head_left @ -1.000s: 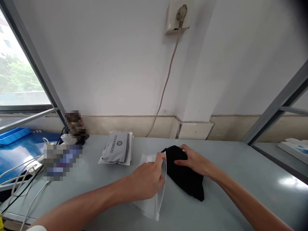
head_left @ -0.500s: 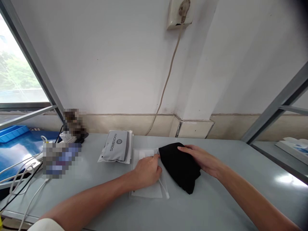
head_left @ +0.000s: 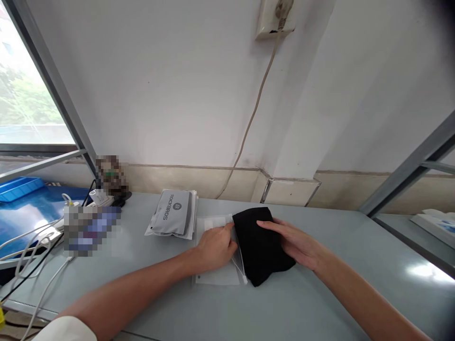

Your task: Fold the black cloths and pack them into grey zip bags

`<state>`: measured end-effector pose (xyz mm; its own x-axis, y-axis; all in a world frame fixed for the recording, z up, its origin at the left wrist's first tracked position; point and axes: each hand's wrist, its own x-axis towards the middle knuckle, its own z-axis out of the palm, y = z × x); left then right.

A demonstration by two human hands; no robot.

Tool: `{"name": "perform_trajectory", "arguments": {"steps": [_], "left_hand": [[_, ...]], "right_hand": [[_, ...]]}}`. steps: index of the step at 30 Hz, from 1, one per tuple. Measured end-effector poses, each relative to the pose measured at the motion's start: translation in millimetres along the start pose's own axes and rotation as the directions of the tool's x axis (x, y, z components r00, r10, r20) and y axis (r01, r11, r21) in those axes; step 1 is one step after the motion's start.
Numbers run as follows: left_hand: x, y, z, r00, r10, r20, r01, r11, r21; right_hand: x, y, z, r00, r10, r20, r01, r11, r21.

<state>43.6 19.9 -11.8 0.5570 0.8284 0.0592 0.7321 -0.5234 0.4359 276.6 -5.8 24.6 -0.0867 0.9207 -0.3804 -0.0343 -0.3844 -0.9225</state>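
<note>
Evidently, the flat piece of folded black fabric (head_left: 261, 248) was light and soft, judging by its matte surface and its loose, uneven lower edge. It looked neither fragile nor slippery, but a hold at one edge alone would probably have let the folds sag or open. The best grip seemed to be across the folded layers on the right side, thumb above and fingers below, with the left edge kept flat.

The right hand (head_left: 298, 241) gripped it much that way, the thumb on top and the other fingers mostly hidden behind and beneath. The fabric lay to the left of that palm, above the grey, smooth-topped counter (head_left: 284, 312), its left edge against the mouth of a clear, thin plastic zip bag (head_left: 220, 277). Whether any of it was inside, I could not tell.

The left hand (head_left: 216, 246) was partly curled over the bag, its forefinger reaching to the mouth, just beside the fabric; whether it pinched the film was unclear. Beyond it, near the bag, sat a stack of grey, flat packets in clear plastic (head_left: 174, 213).
</note>
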Motion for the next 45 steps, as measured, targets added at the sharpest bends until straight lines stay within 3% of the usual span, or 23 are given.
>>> {"name": "perform_trajectory", "arguments": {"steps": [6, 11, 16, 24, 28, 31, 34, 39, 42, 45], "left_hand": [[-2, 0, 1.6, 0.997, 0.045, -0.059, -0.044, 0.999, 0.008], [-3, 1, 0.3, 0.993, 0.006, -0.114, -0.005, 1.0, 0.008], [-5, 7, -6.0, 0.986, 0.059, -0.153, -0.076, 0.991, -0.106], [-8, 13, -7.7, 0.966, 0.002, -0.257, -0.062, 0.972, -0.225], [-9, 17, -6.3, 0.946, 0.034, -0.322, -0.099, 0.977, -0.188], [-8, 18, -5.6, 0.941, 0.031, -0.338, -0.076, 0.99, -0.122], [-7, 19, -5.5, 0.936, 0.04, -0.349, -0.079, 0.992, -0.097], [-8, 19, -4.8, 0.89, 0.248, -0.382, -0.299, 0.951, -0.081], [-11, 21, -2.5, 0.816, 0.438, -0.377, -0.475, 0.88, -0.005], [-13, 25, -0.7, 0.736, 0.596, -0.322, -0.574, 0.801, 0.169]], "right_hand": [[-4, 1, 8, 0.998, 0.058, -0.01, -0.058, 0.998, -0.006], [-7, -1, 10, 0.997, 0.004, -0.071, -0.001, 0.999, 0.047], [-11, -2, 16, 0.999, 0.034, -0.042, -0.033, 0.999, 0.034], [-9, 1, 16, 0.993, -0.07, 0.097, 0.089, 0.974, -0.207], [1, 11, 20, 0.979, -0.205, 0.011, 0.2, 0.939, -0.281], [4, 15, 25, 0.931, -0.354, -0.092, 0.303, 0.887, -0.348], [-1, 14, 29, 0.953, -0.302, -0.001, 0.289, 0.913, -0.288], [-5, 14, 33, 0.963, -0.183, 0.2, 0.219, 0.959, -0.178], [-3, 19, 33, 0.951, -0.189, 0.243, 0.251, 0.934, -0.253], [-2, 22, 34, 0.947, -0.196, 0.254, 0.279, 0.895, -0.349]]}}
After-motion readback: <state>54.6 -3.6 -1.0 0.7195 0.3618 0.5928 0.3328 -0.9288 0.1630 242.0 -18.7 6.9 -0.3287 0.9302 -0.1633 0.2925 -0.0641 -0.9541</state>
